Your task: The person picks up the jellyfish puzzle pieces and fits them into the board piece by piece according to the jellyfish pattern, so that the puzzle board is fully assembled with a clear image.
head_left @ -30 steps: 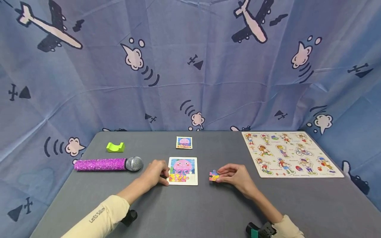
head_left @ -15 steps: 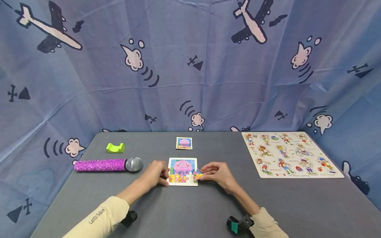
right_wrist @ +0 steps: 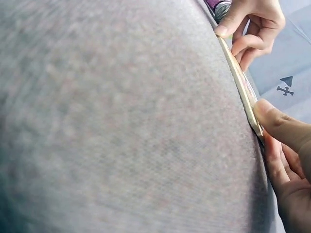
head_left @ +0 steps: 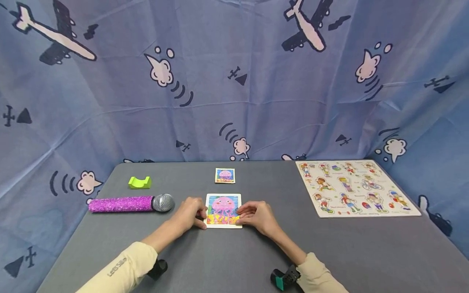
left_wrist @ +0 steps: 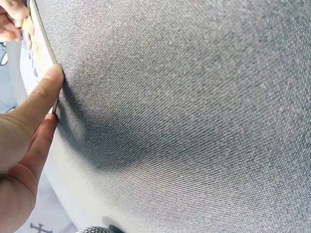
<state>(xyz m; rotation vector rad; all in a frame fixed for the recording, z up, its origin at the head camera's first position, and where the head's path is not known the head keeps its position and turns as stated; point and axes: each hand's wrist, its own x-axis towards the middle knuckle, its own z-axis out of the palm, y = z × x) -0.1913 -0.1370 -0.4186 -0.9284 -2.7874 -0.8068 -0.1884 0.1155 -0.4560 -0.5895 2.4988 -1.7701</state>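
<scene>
A square jigsaw puzzle board with a pink jellyfish picture lies on the grey table, its pale rim facing me. My left hand holds the board's left side, thumb at the near corner and fingers along the edge; the left wrist view shows the thumb against the rim. At the lower right of the picture, my right hand has its thumb and fingers on the last-carried puzzle piece, which they mostly cover. In the right wrist view the right thumb lies on top of the board, with fingers beside its edge.
Behind the board lies a small jellyfish picture card. To the left are a purple glittery microphone and a green curved block. A large puzzle board with figures of children lies at the right. A patterned blue cloth hangs behind.
My right hand has moved left from beside the board, bringing the puzzle piece to the lower right corner of the picture, where the gap is now covered. My left hand stays on the board.
</scene>
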